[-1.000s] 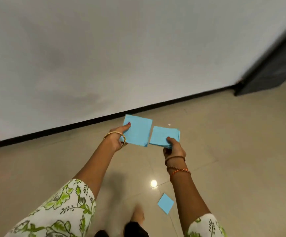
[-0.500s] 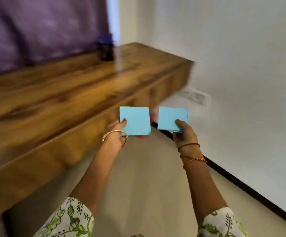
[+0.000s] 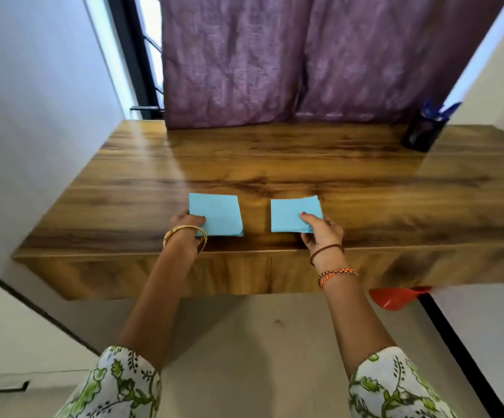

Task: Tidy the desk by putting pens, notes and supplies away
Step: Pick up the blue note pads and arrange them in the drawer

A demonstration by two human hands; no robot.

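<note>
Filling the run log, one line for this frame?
left hand: holds blue notes | right hand: holds blue note stack | both over desk front edge

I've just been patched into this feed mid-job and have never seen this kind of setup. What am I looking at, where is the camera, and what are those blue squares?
There is no machine here: a person does the tidying with bare hands, and one wide-angle camera on their head looks forward and down, so you see their own forearms reaching away from you. The left hand holds one small stack of blue notes and the right hand pinches a second blue stack, both low over the front of the wooden desk; whether they already rest on it I cannot tell. At the desk's far right corner stands a dark pen holder with blue pens in it. A purple curtain hangs behind, and something red shows under the desk edge.
</note>
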